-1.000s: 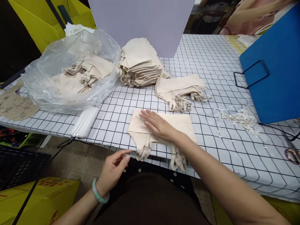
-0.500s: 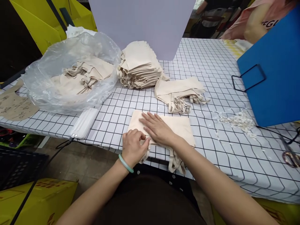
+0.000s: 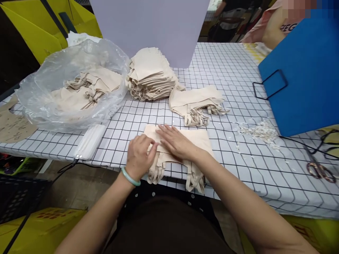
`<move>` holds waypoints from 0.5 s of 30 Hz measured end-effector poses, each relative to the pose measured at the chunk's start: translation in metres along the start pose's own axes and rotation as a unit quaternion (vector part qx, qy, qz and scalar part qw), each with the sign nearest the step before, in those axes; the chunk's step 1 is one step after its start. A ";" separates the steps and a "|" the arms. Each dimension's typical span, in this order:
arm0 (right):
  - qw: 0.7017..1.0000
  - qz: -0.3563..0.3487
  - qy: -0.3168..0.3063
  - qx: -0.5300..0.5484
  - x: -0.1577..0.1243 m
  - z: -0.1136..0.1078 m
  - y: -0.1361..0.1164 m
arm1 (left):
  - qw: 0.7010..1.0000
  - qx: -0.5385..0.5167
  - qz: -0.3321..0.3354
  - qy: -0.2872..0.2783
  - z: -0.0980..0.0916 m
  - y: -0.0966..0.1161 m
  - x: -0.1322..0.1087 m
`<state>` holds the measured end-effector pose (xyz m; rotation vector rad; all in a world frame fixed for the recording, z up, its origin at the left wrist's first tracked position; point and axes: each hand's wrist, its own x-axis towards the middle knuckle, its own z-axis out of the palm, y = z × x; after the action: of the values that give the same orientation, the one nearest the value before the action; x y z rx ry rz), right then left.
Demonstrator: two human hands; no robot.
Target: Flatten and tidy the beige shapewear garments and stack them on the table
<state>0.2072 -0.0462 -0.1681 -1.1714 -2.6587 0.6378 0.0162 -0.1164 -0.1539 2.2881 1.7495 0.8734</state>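
A small stack of cream cloth bags [image 3: 197, 135] lies at the table's near edge, with looped straps [image 3: 194, 178] hanging toward me. My right hand [image 3: 176, 141] rests flat on the top bag, fingers stretched out. Beside it, at the left side of the bags, my left hand [image 3: 141, 155] is closed in a pinch, thumb against index finger. Whatever sits between those fingertips is too small to make out. Farther back are a tall pile of similar bags [image 3: 152, 72] and a smaller heap of them [image 3: 197, 97].
A clear plastic sack [image 3: 34, 88] of bags stands at the left, near a white power bank [image 3: 90, 143] with a cable. To the right are a blue panel [image 3: 304, 77], scattered white scraps [image 3: 261, 132] and scissors [image 3: 320, 171]. Another person [image 3: 274, 26] is at the far right.
My left hand has shifted up and left along the bags, still pinched, uncovering the left straps. The right hand stays flat on the cloth. The whole view has shifted slightly.
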 end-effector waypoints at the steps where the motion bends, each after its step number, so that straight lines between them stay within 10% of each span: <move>1: 0.999 0.014 0.029 0.010 -0.004 -0.011 0.003 | 0.999 0.015 0.033 0.007 0.000 -0.005 0.009; 5: 0.988 0.090 0.128 -0.006 -0.033 -0.038 0.018 | 0.986 0.073 0.115 -0.090 0.019 -0.022 0.035; 9: 0.985 0.142 0.055 -0.079 -0.059 -0.013 0.031 | 0.968 0.108 0.089 -0.209 0.047 -0.033 0.034; 15: 0.983 0.150 0.042 -0.101 -0.069 0.007 0.040 | 0.972 0.099 0.089 -0.193 0.047 -0.025 0.030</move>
<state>0.2778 -0.0751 -0.1907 -1.6379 -2.5441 0.3528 0.0245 -0.0702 -0.1929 2.5545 1.5361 0.2491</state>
